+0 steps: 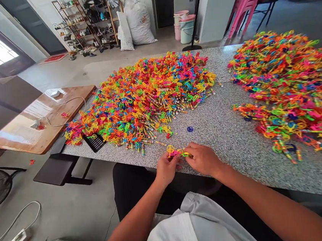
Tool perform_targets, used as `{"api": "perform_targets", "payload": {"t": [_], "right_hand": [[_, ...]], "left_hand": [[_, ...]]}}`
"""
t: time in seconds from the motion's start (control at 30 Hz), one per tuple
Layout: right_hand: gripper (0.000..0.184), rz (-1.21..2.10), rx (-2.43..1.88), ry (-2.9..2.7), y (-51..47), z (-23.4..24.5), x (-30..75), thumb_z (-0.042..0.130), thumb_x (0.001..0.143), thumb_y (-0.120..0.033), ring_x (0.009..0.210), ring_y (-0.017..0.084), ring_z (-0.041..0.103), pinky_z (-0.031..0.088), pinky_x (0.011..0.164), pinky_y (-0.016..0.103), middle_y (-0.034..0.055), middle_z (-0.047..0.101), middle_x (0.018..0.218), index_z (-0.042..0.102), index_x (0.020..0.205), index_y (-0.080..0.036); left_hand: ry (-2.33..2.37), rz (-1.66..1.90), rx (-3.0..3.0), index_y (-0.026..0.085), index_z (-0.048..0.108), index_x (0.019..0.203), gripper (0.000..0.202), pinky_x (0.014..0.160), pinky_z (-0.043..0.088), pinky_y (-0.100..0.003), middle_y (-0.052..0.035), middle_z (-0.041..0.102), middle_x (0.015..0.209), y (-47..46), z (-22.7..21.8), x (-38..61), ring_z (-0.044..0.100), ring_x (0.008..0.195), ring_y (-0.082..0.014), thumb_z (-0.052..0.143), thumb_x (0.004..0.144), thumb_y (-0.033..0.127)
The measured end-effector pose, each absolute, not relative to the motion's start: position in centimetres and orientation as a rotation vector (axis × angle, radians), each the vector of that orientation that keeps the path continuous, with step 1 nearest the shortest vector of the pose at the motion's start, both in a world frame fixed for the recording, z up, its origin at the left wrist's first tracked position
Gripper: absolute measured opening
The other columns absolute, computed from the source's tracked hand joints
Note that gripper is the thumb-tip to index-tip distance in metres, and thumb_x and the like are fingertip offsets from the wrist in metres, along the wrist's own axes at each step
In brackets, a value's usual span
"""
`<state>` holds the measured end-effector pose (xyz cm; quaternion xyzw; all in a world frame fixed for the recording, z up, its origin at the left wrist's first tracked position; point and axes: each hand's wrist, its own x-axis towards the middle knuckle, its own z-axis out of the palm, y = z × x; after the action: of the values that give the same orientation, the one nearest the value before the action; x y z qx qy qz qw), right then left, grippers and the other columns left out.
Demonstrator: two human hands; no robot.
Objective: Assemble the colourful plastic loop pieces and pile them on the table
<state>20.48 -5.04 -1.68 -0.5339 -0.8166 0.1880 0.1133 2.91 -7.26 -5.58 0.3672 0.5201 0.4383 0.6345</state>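
Near the table's front edge, my left hand [166, 169] is closed on small coloured plastic pieces [173, 152], pink and yellow, one of them ring-shaped. Close beside it, my right hand [202, 158] pinches a small yellow-green plastic piece [186, 154]. The pieces in both hands nearly touch or join; which of the two I cannot tell. A dark blue plastic ring [190, 129] lies alone on the speckled table just beyond my hands. Ahead spreads a large heap of bright plastic pieces [147, 95], with short patterned tubes along its near side.
A second heap of coloured pieces [295, 83] covers the table's right side. At the left heap's edge lies a black slotted tray [94, 142]. A wooden board [43, 121] with a cable stands to the left. Behind the table are a standing fan [198, 1] and white sacks [139, 23].
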Motion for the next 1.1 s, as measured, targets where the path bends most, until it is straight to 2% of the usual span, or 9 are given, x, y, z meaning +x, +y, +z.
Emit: {"api": "perform_targets", "payload": {"t": [0.13,0.27,0.37,0.5,0.67,0.83,0.93,1.1], "right_hand": [[0.015,0.794,-1.515,-2.329,-4.4,-1.7,20.6,0.056,0.086,-0.017,0.078,0.015,0.057,0.035,0.069,0.026,0.0021,0.063,0.081,0.064,0.074,-0.019],[0.02,1.149,-1.54,-2.173,-3.7,-1.8,20.9,0.06,0.083,-0.023,0.063,0.013,0.049,0.029,0.059,0.027,-0.0021,0.055,0.063,0.059,0.063,-0.019],[0.022,1.368,-1.567,-2.011,-3.2,-2.0,21.0,0.063,0.081,-0.031,0.055,0.012,0.045,0.028,0.054,0.027,-0.0043,0.049,0.054,0.059,0.062,-0.02],[0.017,1.806,-1.525,-1.729,-2.6,-2.4,21.0,0.068,0.075,-0.034,0.052,0.013,0.051,0.035,0.048,0.025,-0.0025,0.056,0.055,0.065,0.067,-0.019],[0.022,2.056,-1.405,-1.473,-2.1,-2.7,21.3,0.077,0.067,-0.038,0.053,0.012,0.055,0.039,0.043,0.021,-0.0009,0.063,0.061,0.066,0.071,-0.018],[0.03,2.25,-1.326,-1.238,-2.1,-3.2,21.5,0.081,0.065,-0.039,0.048,0.009,0.054,0.04,0.039,0.019,-0.0006,0.065,0.063,0.067,0.079,-0.016],[0.026,2.28,-1.295,-1.15,-2.3,-3.6,21.2,0.079,0.067,-0.035,0.047,0.01,0.054,0.04,0.038,0.019,-0.0009,0.064,0.062,0.066,0.08,-0.016],[0.015,2.37,-1.35,-0.981,-2.5,-4.1,20.9,0.073,0.071,-0.026,0.046,0.01,0.054,0.039,0.037,0.019,-0.0002,0.065,0.062,0.062,0.077,-0.017]], "left_hand": [[1.213,0.986,1.016,0.017,0.066,0.092,0.04,0.057,0.056,-0.029,-0.0037,0.067,0.078,-7.3,-6.3,2.3,0.066,0.071,-0.0192,0.072,0.082,0.056],[1.286,0.97,1.305,0.018,0.066,0.083,0.033,0.064,0.053,-0.029,-0.0039,0.065,0.073,-7.5,-6.5,1.6,0.062,0.068,-0.0179,0.065,0.09,0.05],[1.316,1.025,1.454,0.019,0.067,0.077,0.024,0.077,0.05,-0.031,-0.0045,0.063,0.072,-7.3,-6.2,1.2,0.059,0.074,-0.0193,0.069,0.089,0.04],[1.273,1.091,1.358,0.022,0.071,0.078,0.012,0.087,0.046,-0.03,-0.0067,0.064,0.081,-7.1,-5.7,1.1,0.059,0.086,-0.0217,0.076,0.083,0.031],[1.307,1.034,1.359,0.02,0.07,0.079,0.019,0.073,0.042,-0.026,-0.0026,0.062,0.072,-7.1,-5.7,1.5,0.053,0.07,-0.0166,0.071,0.088,0.036],[1.177,0.98,1.278,0.017,0.067,0.082,0.033,0.067,0.042,-0.026,-0.0006,0.062,0.07,-6.6,-5.5,1.6,0.052,0.066,-0.0144,0.065,0.09,0.049],[1.161,0.994,1.258,0.017,0.066,0.084,0.036,0.065,0.041,-0.025,-0.0003,0.061,0.071,-6.5,-5.7,1.6,0.051,0.066,-0.0137,0.063,0.091,0.052],[1.265,0.997,1.391,0.019,0.067,0.078,0.029,0.068,0.04,-0.025,-0.0008,0.058,0.07,-6.6,-6.0,1.3,0.05,0.067,-0.0148,0.067,0.09,0.045]]}}
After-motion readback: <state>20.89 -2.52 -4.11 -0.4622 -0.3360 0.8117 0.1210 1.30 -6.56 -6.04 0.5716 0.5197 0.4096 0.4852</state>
